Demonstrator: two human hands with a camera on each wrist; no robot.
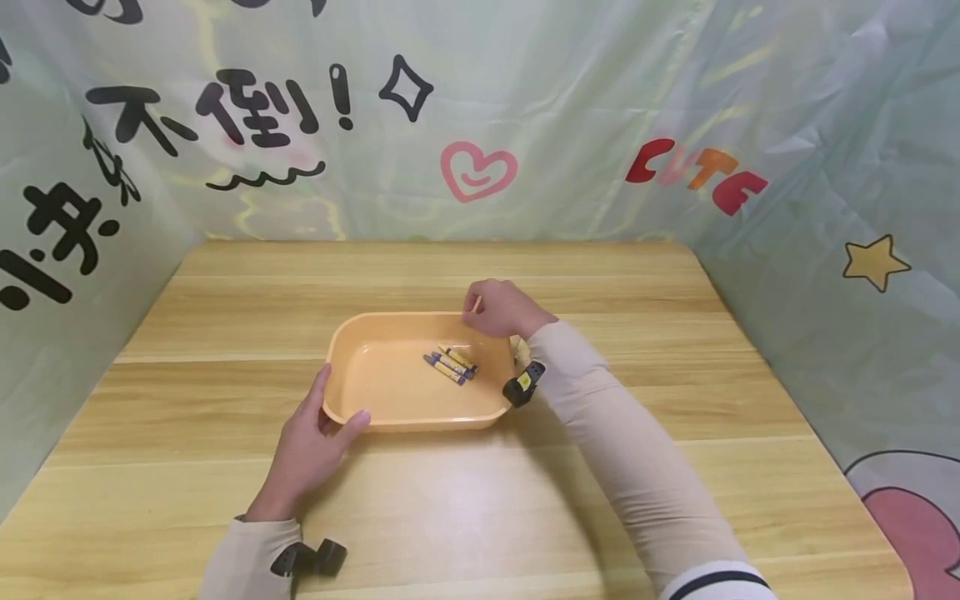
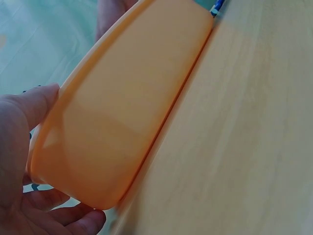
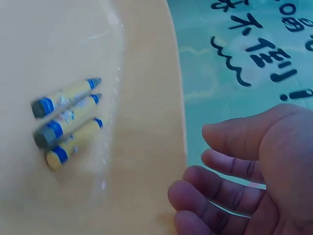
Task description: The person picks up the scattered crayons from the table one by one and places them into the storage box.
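A shallow orange plastic tray stands on the wooden table. My left hand grips its near left corner, thumb at the rim and fingers around the outer wall, as the left wrist view shows. In the tray, right of its middle, crayons lie side by side. The right wrist view shows three crayons in yellow wrappers with blue bands, two with greyish ends and one yellow. My right hand is at the far right rim, fingers loosely bent, thumb apart, nothing between them; its fingertips overlap the rim in the right wrist view.
Beyond the tray's right end, partly hidden by the right sleeve, is a small beige thing. A blue and white thing shows past the tray's end in the left wrist view. Printed cloth hangs behind and beside the table.
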